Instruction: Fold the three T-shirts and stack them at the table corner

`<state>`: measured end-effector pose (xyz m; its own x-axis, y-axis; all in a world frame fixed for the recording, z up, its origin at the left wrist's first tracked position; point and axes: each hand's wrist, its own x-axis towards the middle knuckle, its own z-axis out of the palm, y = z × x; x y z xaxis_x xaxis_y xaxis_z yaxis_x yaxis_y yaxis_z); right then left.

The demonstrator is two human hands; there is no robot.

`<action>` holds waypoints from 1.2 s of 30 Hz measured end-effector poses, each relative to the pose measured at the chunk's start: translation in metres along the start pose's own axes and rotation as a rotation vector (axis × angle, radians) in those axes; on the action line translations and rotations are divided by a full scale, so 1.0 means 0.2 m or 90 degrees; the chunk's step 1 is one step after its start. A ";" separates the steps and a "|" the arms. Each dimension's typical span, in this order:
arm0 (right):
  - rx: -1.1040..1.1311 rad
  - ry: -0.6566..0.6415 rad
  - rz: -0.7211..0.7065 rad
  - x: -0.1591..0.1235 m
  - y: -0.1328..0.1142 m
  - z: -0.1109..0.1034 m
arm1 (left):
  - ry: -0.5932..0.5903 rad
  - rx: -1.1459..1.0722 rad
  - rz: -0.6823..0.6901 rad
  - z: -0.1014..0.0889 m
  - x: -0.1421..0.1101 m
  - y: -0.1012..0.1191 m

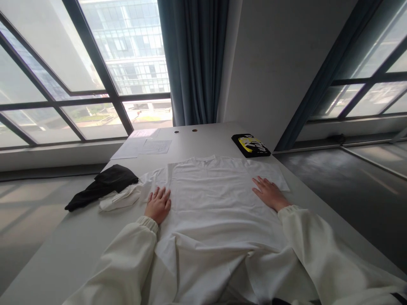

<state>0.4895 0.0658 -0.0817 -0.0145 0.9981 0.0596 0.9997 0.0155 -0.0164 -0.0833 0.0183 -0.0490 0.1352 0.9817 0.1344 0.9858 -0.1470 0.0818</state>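
Observation:
A white T-shirt [210, 190] lies spread over the table, its neckline toward the far end and its sleeves out to both sides. Its upper part is fairly flat with small wrinkles; the near part is bunched into loose folds. Palm down, my left hand [158, 205] rests on the shirt's left side, fingers slightly apart. On the opposite side my right hand [269, 194] lies flat near the right sleeve, fingers spread. Neither hand grips the fabric.
Left of the shirt lie a crumpled black garment [110, 182] and a white cloth [122, 198]. A folded black garment with yellow and white print [251, 145] sits at the far right edge of the table [203, 142]. Paper sheets [155, 146] lie at the far left, near two round holes.

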 end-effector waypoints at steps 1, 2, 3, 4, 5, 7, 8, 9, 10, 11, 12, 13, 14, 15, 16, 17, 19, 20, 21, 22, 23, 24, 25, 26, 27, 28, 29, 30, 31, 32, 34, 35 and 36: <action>-0.001 -0.003 0.007 0.00 0.02 0.01 | -0.004 0.010 -0.006 -0.01 0.01 0.02; -0.001 -0.007 0.013 0.01 0.04 0.02 | -0.006 0.018 -0.008 -0.01 0.01 0.04; -0.001 -0.011 0.020 0.01 0.05 0.02 | -0.010 0.021 -0.007 -0.02 0.02 0.06; 0.000 -0.015 0.031 0.02 0.07 0.02 | -0.018 0.019 -0.006 -0.02 0.04 0.08; 0.001 -0.020 0.045 0.02 0.08 0.01 | -0.032 0.012 -0.006 -0.03 0.05 0.09; 0.003 -0.029 0.076 0.03 0.12 0.00 | -0.059 -0.008 -0.010 -0.03 0.08 0.12; 0.004 -0.032 0.090 0.03 0.13 0.00 | -0.067 -0.018 -0.014 -0.03 0.09 0.13; 0.006 -0.034 0.104 0.03 0.15 0.00 | -0.069 -0.026 -0.021 -0.03 0.11 0.13; 0.007 -0.035 0.115 0.03 0.17 -0.01 | -0.065 -0.034 -0.031 -0.02 0.12 0.12; 0.009 -0.035 0.124 0.02 0.18 -0.01 | -0.055 -0.041 -0.044 -0.01 0.13 0.11; 0.011 -0.034 0.131 0.02 0.20 0.00 | -0.043 -0.048 -0.062 0.00 0.15 0.10; 0.012 -0.029 0.137 0.02 0.21 0.00 | -0.030 -0.053 -0.087 0.01 0.16 0.08; 0.014 -0.022 0.141 0.01 0.22 0.00 | -0.018 -0.057 -0.115 0.03 0.16 0.06; 0.015 -0.010 0.143 0.00 0.23 0.01 | -0.005 -0.060 -0.143 0.04 0.17 0.04; 0.017 0.005 0.143 0.00 0.24 0.01 | 0.009 -0.059 -0.168 0.05 0.17 0.01; 0.021 0.020 0.141 0.00 0.25 0.02 | 0.025 -0.057 -0.191 0.05 0.17 0.00; 0.030 0.044 0.134 -0.01 0.26 0.03 | 0.061 -0.047 -0.222 0.05 0.17 -0.03; 0.035 0.053 0.130 -0.02 0.27 0.03 | 0.082 -0.039 -0.232 0.04 0.16 -0.04; 0.038 0.061 0.126 -0.02 0.28 0.03 | 0.101 -0.030 -0.242 0.02 0.16 -0.05; 0.041 0.069 0.121 -0.02 0.28 0.03 | 0.118 -0.022 -0.254 0.00 0.16 -0.06; 0.043 0.078 0.116 -0.02 0.28 0.03 | 0.127 -0.016 -0.269 -0.02 0.16 -0.07; 0.043 0.086 0.110 -0.03 0.29 0.03 | 0.128 -0.013 -0.289 -0.04 0.16 -0.08; 0.043 0.093 0.105 -0.03 0.29 0.03 | 0.120 -0.013 -0.310 -0.06 0.16 -0.10; 0.042 0.097 0.101 -0.03 0.29 0.03 | 0.107 -0.016 -0.330 -0.08 0.17 -0.11; 0.040 0.099 0.098 -0.03 0.29 0.02 | 0.095 -0.020 -0.345 -0.09 0.17 -0.11; 0.039 0.101 0.096 -0.03 0.29 0.02 | 0.087 -0.022 -0.353 -0.10 0.18 -0.12; 0.037 0.102 0.095 -0.03 0.29 0.02 | 0.085 -0.022 -0.354 -0.10 0.19 -0.12; 0.036 0.103 0.094 -0.03 0.28 0.02 | 0.087 -0.019 -0.349 -0.11 0.19 -0.12; 0.035 0.104 0.096 -0.03 0.28 0.02 | 0.092 -0.015 -0.340 -0.11 0.20 -0.12; 0.032 0.105 0.097 -0.03 0.28 0.02 | 0.098 -0.012 -0.330 -0.11 0.20 -0.12; 0.028 0.105 0.101 -0.03 0.27 0.01 | 0.117 -0.013 -0.305 -0.11 0.22 -0.11; 0.026 0.104 0.102 -0.03 0.27 0.01 | 0.131 -0.018 -0.293 -0.11 0.22 -0.11; 0.025 0.103 0.102 -0.04 0.26 0.01 | 0.146 -0.024 -0.283 -0.11 0.23 -0.11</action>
<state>0.5421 0.0597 -0.0851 0.1508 0.9654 0.2127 0.9875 -0.1372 -0.0773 -0.1002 0.0638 -0.0227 -0.3268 0.8991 0.2912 0.9380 0.2710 0.2160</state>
